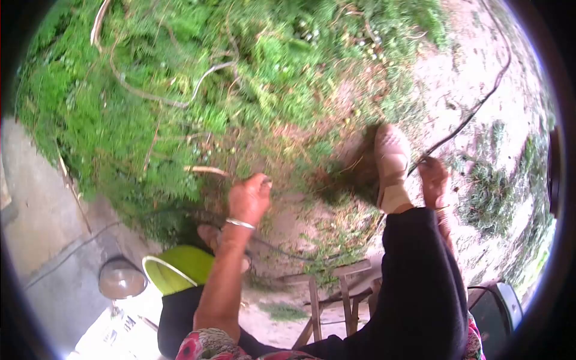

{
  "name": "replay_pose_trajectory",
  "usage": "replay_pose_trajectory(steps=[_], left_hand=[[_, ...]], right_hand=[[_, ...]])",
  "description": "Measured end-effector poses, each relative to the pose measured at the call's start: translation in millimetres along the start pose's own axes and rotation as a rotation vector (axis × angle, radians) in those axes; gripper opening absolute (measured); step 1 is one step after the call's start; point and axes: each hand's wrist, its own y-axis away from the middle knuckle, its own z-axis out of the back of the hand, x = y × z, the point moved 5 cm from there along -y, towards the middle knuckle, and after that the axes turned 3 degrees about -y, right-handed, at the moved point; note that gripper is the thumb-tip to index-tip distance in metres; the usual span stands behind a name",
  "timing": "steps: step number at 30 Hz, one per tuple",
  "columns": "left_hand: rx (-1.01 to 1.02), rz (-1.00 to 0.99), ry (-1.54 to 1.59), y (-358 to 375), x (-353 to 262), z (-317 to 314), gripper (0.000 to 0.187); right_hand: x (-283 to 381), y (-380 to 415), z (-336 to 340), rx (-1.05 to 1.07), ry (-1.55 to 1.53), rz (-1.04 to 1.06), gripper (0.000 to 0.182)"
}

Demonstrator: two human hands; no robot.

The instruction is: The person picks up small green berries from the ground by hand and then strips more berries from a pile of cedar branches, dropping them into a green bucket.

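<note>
My left hand (249,198), with a silver bangle at the wrist, is closed in a fist low over the ground. What its fingers hold, if anything, I cannot make out. A pale stick (207,170) ends just beside its knuckles. Beyond it spreads a heap of feathery green cuttings (150,90) with thin twigs. My right hand (433,180) is at the outer side of my shoe (392,153), fingers curled at a dark, cable-like strand (462,125). From there the strand runs up toward the upper right over pale soil.
A yellow-green bucket (180,267) is beside my left arm, near a rounded brownish bowl-like object (122,278). Between my legs is a wooden stool frame (345,294). A dark box-shaped object (495,318) sits at lower right. Concrete paving (45,210) borders the greenery on the left.
</note>
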Motion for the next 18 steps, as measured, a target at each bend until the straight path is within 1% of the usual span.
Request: replay_pose_trajectory(steps=[1, 2, 3, 5, 6, 7, 8, 9, 12, 13, 15, 16, 18], left_hand=[[0.090, 0.004, -0.054, -23.2, -11.7, 12.8, 0.013], [0.170, 0.019, -0.173, -44.4, -25.1, 21.7, 0.019], [0.170, -0.006, -0.172, -63.8, -36.6, 24.0, 0.019], [0.037, -0.269, -0.232, -96.9, -65.8, 28.1, 0.037], [-0.009, -0.366, -0.306, -112.3, -74.2, 22.8, 0.046], [-0.057, -0.461, -0.380, -126.7, -83.1, 18.3, 0.056], [-0.024, -0.405, -0.397, -141.7, -85.2, 14.7, 0.062], [-0.042, -0.338, -0.408, -152.2, -78.6, 9.8, 0.067], [0.163, -0.161, -0.349, -167.8, -37.3, -15.1, 0.079], [0.165, -0.119, -0.217, -163.7, -23.4, -25.3, 0.080], [0.319, -0.102, -0.520, -152.6, -57.9, -14.2, 0.068], [0.329, -0.109, -0.520, -156.4, -75.2, -12.5, 0.068], [0.487, -0.135, -0.874, -175.0, -101.2, -19.6, 0.053]], right_hand=[[16.2, 3.1, -8.2, 0.009, 0.056, 0.020, 0.027], [54.6, 3.3, -8.7, 0.089, 0.093, -0.019, 0.025], [73.8, 5.6, -9.5, 0.102, 0.114, -0.044, 0.026], [71.9, 5.8, -12.7, 0.126, 0.041, -0.116, 0.027], [65.7, 5.5, -10.9, 0.119, 0.077, -0.101, 0.029], [70.2, 4.2, -9.5, 0.111, 0.062, -0.128, 0.029], [68.4, 2.6, -9.0, 0.115, 0.049, -0.142, 0.028], [66.2, 1.6, -9.4, 0.124, 0.033, -0.156, 0.028], [64.4, -3.2, -7.9, 0.124, 0.057, -0.139, 0.027], [62.3, -5.3, -7.6, 0.116, 0.053, -0.142, 0.027], [60.2, -4.1, -7.7, 0.127, 0.028, -0.086, 0.025], [66.5, -4.6, -4.6, 0.149, 0.046, -0.069, 0.023], [68.7, -3.2, -2.5, 0.131, 0.029, -0.091, 0.022]])
